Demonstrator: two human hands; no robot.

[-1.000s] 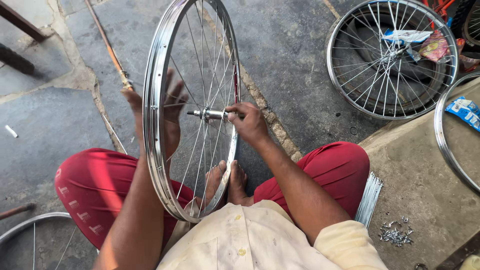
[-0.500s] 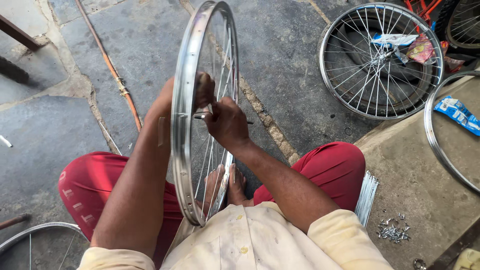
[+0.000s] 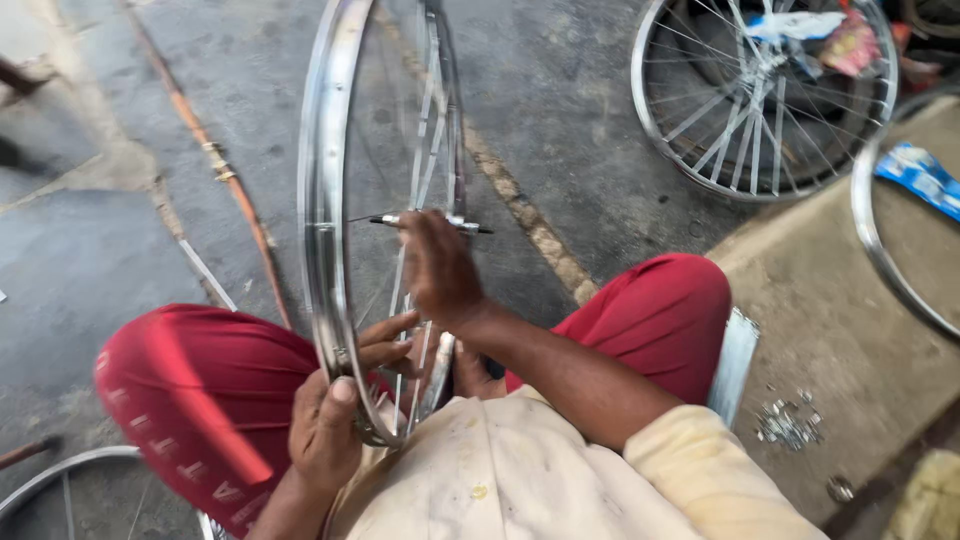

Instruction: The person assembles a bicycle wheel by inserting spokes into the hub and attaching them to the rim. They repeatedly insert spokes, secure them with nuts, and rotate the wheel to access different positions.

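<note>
Between the knees, upright and nearly edge-on to the head camera: silver bicycle wheel rim (image 3: 322,200), laced with thin spokes, top cut off at 12 o'clock of frame, bottom edge down near the lap at 6 o'clock.

Hub axle (image 3: 432,221) at rim centre, lying roughly horizontal, tips pointing to 9 and 3 o'clock.

Right hand (image 3: 440,268) just at 6 o'clock of the axle, fingers curled up around it, grasping the hub; forearm running off toward 4 o'clock.

Left hand (image 3: 330,425) at the rim's lower arc, about 7 o'clock from the hub, thumb pressed on the outer face of the rim, fingers reaching through to the spoke side; clasped on the rim. Well apart from the right hand, rim and spokes between.

Red trousers (image 3: 205,395) on both knees, at 8 and 3 o'clock of the hub. Cream shirt (image 3: 510,480) at 6 o'clock.

Second spoked wheel (image 3: 765,95) flat on the ground at 2 o'clock, well apart. Bare rim (image 3: 880,250) on a raised concrete slab (image 3: 850,330) at 3 o'clock. Small heap of loose metal bits (image 3: 785,420) on the slab at 4 o'clock. Another wheel's edge (image 3: 60,475) at 8 o'clock, partly out of frame.
</note>
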